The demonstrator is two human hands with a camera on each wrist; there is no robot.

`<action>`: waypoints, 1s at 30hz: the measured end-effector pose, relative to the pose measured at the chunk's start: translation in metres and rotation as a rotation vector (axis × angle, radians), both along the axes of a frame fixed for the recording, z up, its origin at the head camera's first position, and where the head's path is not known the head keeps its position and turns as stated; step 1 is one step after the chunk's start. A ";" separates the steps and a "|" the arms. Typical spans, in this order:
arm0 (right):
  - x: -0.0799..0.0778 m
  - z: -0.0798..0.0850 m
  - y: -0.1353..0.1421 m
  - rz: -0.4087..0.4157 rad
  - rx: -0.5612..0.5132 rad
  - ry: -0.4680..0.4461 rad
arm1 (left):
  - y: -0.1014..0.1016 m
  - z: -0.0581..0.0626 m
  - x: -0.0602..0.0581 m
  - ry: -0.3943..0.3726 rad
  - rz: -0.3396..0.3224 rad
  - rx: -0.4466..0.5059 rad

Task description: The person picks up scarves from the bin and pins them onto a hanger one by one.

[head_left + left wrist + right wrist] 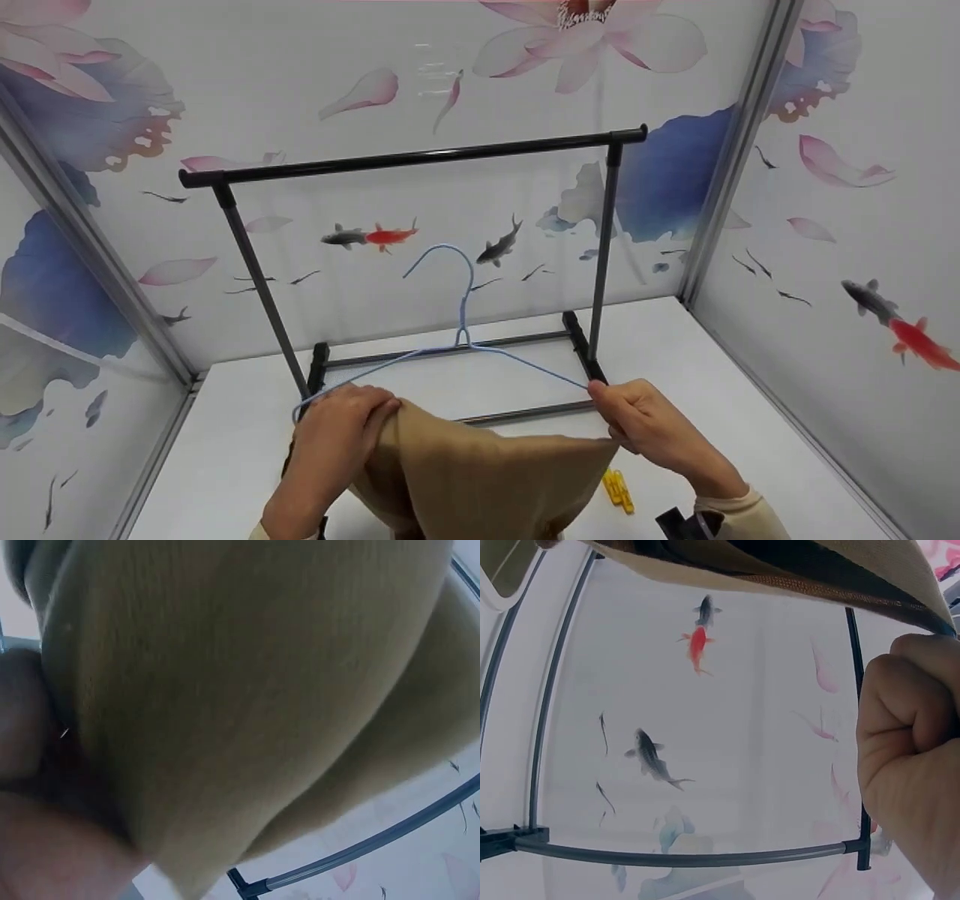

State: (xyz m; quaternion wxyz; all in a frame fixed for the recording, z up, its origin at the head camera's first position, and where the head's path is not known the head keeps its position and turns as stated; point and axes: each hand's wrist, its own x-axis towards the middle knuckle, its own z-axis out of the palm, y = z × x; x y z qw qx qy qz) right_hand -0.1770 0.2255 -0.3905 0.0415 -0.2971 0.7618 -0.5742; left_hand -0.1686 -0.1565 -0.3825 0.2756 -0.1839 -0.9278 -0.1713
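Note:
A light-blue wire hanger point(463, 337) is held up with its hook at the top, curving to the left. Tan cloth point(495, 472), with a stitched edge in the right wrist view, hangs below it between both hands. My left hand point(334, 442) grips a fold of the cloth at the hanger's left end, its fingertips hidden by the fabric. On the other side my right hand point(656, 427) has curled fingers, pinching the cloth's corner with the hanger's right arm right at the thumb. In the left wrist view the cloth point(247, 690) fills most of the picture.
Behind the hanger stands a black garment rack with a top bar point(427, 156) and a base on the white table point(675, 360). Yellow clothespins point(619, 492) lie below my right hand. White panels point(375, 285) printed with fish and lotus flowers enclose the back and sides.

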 end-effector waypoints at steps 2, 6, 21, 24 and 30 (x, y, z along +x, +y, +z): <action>0.000 -0.001 -0.001 -0.032 0.011 0.001 | 0.001 0.000 0.003 -0.123 0.000 -0.033; 0.000 -0.002 -0.004 -0.057 0.015 -0.005 | 0.013 0.001 0.012 -0.133 -0.041 -0.019; -0.003 -0.003 -0.020 -0.034 0.004 0.001 | 0.084 -0.012 0.029 -0.008 -0.331 -0.053; -0.003 -0.005 -0.020 -0.018 -0.002 0.017 | 0.085 -0.013 0.028 -0.014 -0.344 0.006; -0.003 -0.006 -0.022 0.016 0.005 0.042 | 0.092 -0.008 0.026 0.006 -0.286 0.095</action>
